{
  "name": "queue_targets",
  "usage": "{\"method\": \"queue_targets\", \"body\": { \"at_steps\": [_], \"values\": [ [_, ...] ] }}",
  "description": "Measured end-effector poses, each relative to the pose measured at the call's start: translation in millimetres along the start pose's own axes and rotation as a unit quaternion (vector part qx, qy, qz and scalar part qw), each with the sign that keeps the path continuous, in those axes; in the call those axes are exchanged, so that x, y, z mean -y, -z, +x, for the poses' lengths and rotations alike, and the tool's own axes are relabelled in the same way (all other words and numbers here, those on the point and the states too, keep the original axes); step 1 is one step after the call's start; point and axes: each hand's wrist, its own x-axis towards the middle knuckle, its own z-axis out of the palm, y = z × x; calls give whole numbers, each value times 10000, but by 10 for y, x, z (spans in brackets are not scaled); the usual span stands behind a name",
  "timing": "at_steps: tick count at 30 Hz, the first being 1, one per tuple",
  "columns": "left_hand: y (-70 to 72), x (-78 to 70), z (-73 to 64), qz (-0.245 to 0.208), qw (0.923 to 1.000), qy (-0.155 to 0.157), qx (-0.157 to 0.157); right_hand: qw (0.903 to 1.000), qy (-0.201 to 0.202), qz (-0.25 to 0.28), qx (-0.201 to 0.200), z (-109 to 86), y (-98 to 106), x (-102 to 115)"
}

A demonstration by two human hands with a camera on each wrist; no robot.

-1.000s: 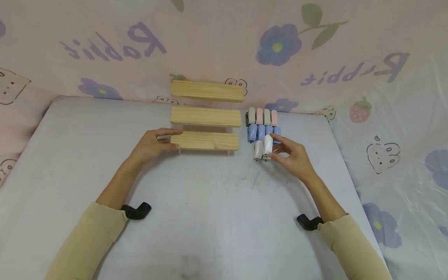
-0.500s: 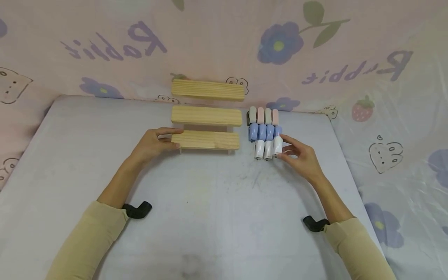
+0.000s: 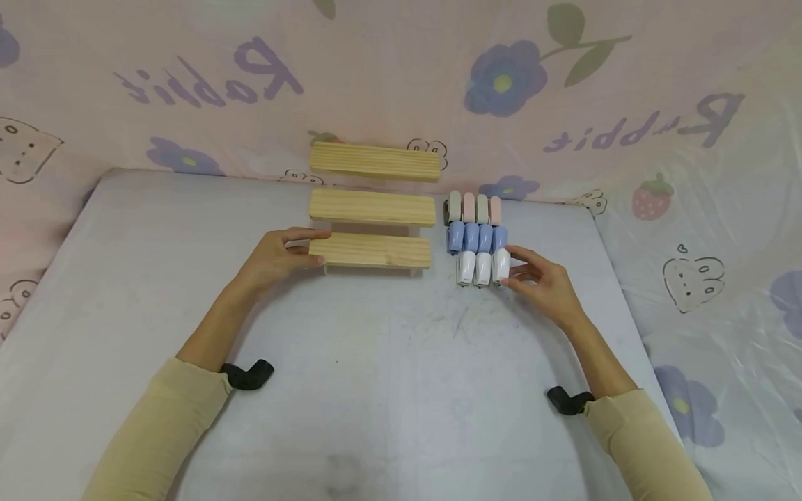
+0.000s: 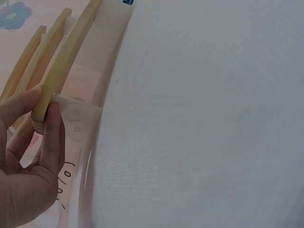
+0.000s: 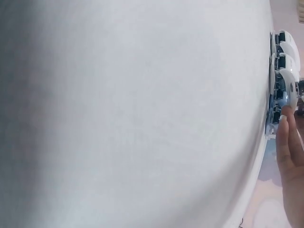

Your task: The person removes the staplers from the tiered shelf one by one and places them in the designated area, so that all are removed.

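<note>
At the left end of the lowest step of a three-step wooden rack point(image 3: 376, 250), my left hand point(image 3: 269, 259) pinches the board point(image 4: 61, 71) between thumb and fingers. My right hand point(image 3: 546, 287) has thumb and fingers on a white mini stapler point(image 3: 501, 266), the rightmost of the front row. Two more white staplers point(image 3: 466, 268) stand to its left. Behind them is a row of blue staplers point(image 3: 470, 237). Grey and pink staplers point(image 3: 468, 207) form the back row. In the right wrist view the right fingertips point(image 5: 284, 117) are at the white stapler's end.
The rack's middle board point(image 3: 372, 207) and top board point(image 3: 374, 161) rise toward a printed curtain point(image 3: 388, 69) behind the table. Clear supports point(image 4: 78, 111) hold the boards up. A white cloth point(image 3: 376, 376) covers the table. Each wrist carries a black mount point(image 3: 249, 376).
My right hand has carried the white stapler rightward from above the front row and lowered it at the row's right end. The left hand stays on the rack.
</note>
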Motion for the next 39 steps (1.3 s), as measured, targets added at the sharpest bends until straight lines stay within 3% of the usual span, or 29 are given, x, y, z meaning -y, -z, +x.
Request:
{"method": "queue_targets", "body": {
  "at_steps": [10,29,39],
  "values": [
    [7,-7,26,13,10000,24,-21,9994,-296,94,158,74,-62,-419],
    [14,-5,31,-23,9999,97,-34,9988,-322,-270,254,124,-104,-484],
    [8,-45,-16,559,9984,-27,25,9985,-133,-391,354,132,-38,-485]
  ]
}}
